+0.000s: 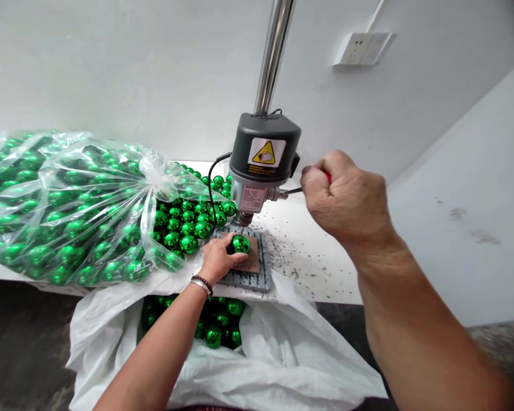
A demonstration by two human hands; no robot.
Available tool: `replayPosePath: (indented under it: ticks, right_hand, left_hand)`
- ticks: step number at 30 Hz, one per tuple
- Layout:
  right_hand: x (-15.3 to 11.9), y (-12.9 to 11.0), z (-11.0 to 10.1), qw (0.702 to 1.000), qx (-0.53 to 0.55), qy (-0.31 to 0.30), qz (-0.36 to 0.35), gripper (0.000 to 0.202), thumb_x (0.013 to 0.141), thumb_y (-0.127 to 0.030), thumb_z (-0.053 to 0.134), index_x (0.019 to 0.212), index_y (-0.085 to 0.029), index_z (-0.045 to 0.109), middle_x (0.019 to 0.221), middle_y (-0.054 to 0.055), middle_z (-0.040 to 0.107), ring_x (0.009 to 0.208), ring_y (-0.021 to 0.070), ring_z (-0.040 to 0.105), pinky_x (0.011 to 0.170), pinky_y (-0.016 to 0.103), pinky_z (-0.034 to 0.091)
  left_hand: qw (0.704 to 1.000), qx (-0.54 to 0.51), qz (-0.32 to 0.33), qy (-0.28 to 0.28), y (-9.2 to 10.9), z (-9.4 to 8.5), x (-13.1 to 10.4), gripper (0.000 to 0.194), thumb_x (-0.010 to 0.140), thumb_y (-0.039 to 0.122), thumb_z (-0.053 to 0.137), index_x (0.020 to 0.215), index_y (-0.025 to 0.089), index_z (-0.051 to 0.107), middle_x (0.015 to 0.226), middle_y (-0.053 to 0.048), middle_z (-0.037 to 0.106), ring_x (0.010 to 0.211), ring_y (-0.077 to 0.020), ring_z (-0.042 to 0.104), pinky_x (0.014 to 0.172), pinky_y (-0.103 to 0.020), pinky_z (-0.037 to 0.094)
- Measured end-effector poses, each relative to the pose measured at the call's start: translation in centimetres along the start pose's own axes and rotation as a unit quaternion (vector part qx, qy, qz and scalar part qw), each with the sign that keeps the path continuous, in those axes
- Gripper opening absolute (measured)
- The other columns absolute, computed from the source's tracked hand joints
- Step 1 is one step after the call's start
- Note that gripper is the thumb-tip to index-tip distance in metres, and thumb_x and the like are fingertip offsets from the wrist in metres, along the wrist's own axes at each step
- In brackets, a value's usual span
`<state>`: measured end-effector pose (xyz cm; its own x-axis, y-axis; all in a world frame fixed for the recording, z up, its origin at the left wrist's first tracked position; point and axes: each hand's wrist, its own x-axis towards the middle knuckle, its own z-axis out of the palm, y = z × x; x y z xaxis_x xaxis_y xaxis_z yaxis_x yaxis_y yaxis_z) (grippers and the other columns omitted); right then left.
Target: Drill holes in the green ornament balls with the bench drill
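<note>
A shiny green ball (240, 244) rests on a brown pad (252, 260) on the grey base of a small drill press (265, 148). My left hand (220, 260) holds the ball between thumb and fingers, directly under the chuck. The thin bit comes down to the top of the ball; whether it has entered the ball cannot be made out. Right of the machine, my right hand (345, 197) is wrapped round the end of its feed lever (294, 190), where a bit of red shows.
A knotted clear bag (68, 211) full of green balls lies on the left of the white table (329, 274). Loose balls (188, 228) sit beside the press. Dark shavings litter the tabletop. Below the front edge, an open white sack (300, 354) holds more balls.
</note>
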<state>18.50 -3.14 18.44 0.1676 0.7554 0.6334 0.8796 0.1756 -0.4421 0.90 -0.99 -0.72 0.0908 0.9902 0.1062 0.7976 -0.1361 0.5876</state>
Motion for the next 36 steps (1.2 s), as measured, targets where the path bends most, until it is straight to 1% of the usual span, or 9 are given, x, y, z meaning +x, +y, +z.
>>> replayPosePath:
  ticks: [5,9,13,20,23,27,32,36]
  right_hand:
    - [-0.6,0.3,0.3,1.000,0.021,0.006,0.005,0.024,0.086,-0.044,0.046,0.079,-0.021,0.049,0.062,0.002,0.044,0.056,0.0105,0.035,0.067,0.032,0.037]
    - [-1.1,0.5,0.6,0.999,0.026,0.022,0.000,0.026,0.086,-0.046,0.046,0.081,-0.021,0.052,0.064,0.002,0.048,0.056,0.0106,0.036,0.065,0.031,0.037]
    - [-1.1,0.6,0.7,0.999,0.034,0.027,-0.005,0.026,0.086,-0.046,0.047,0.081,-0.021,0.055,0.065,0.003,0.050,0.060,0.0130,0.044,0.067,0.031,0.039]
    - [-1.2,0.6,0.8,0.999,0.042,0.031,-0.002,0.026,0.086,-0.047,0.044,0.079,-0.022,0.050,0.066,0.002,0.047,0.059,0.0119,0.039,0.065,0.029,0.031]
    - [-1.3,0.6,0.9,0.999,0.038,0.036,-0.006,0.026,0.086,-0.046,0.044,0.079,-0.022,0.049,0.067,0.002,0.049,0.059,0.0120,0.039,0.065,0.029,0.032]
    - [-1.5,0.6,0.9,0.998,0.042,0.047,-0.020,0.025,0.087,-0.045,0.045,0.078,-0.022,0.050,0.067,0.002,0.051,0.060,0.0124,0.044,0.063,0.028,0.035]
    - [-1.6,0.8,1.2,0.997,0.028,0.059,-0.028,0.024,0.088,-0.043,0.045,0.077,-0.022,0.051,0.065,0.001,0.051,0.057,0.0107,0.042,0.061,0.026,0.030]
    - [-2.1,1.3,1.7,0.995,0.021,0.086,-0.055,0.022,0.087,-0.041,0.045,0.078,-0.022,0.051,0.062,0.000,0.050,0.054,0.0099,0.039,0.059,0.025,0.028]
  left_hand:
    - [1.000,0.008,-0.005,-0.004,0.1,0.0,0.0,0.059,0.076,0.049,0.073,0.131,0.028,0.062,0.103,-0.005,0.075,0.101,-0.0256,0.065,0.087,-0.031,0.045]
    - [1.000,0.009,-0.012,-0.007,0.2,-0.1,0.0,0.059,0.076,0.048,0.073,0.131,0.029,0.062,0.103,-0.004,0.075,0.102,-0.0250,0.064,0.087,-0.031,0.045]
    - [1.000,0.012,-0.007,-0.004,0.1,0.1,0.0,0.059,0.077,0.049,0.072,0.132,0.029,0.061,0.104,-0.004,0.075,0.103,-0.0256,0.064,0.088,-0.031,0.045]
    - [1.000,0.009,0.005,0.004,0.0,0.2,0.0,0.058,0.077,0.049,0.072,0.129,0.028,0.063,0.103,-0.004,0.075,0.101,-0.0253,0.065,0.087,-0.031,0.045]
    - [1.000,0.008,0.005,0.006,-0.1,0.3,0.0,0.060,0.077,0.049,0.073,0.131,0.027,0.061,0.103,-0.005,0.075,0.101,-0.0257,0.065,0.088,-0.032,0.045]
    - [1.000,0.011,0.007,0.008,-0.2,0.4,0.0,0.059,0.077,0.050,0.073,0.130,0.027,0.063,0.105,-0.005,0.075,0.103,-0.0262,0.064,0.089,-0.032,0.045]
    - [1.000,0.008,0.006,-0.001,-0.1,0.3,0.0,0.058,0.077,0.048,0.073,0.131,0.028,0.062,0.106,-0.004,0.075,0.105,-0.0261,0.064,0.090,-0.032,0.045]
    - [1.000,0.008,0.002,0.005,0.1,0.1,-0.1,0.056,0.077,0.048,0.073,0.129,0.029,0.063,0.109,-0.004,0.075,0.106,-0.0266,0.064,0.090,-0.033,0.045]
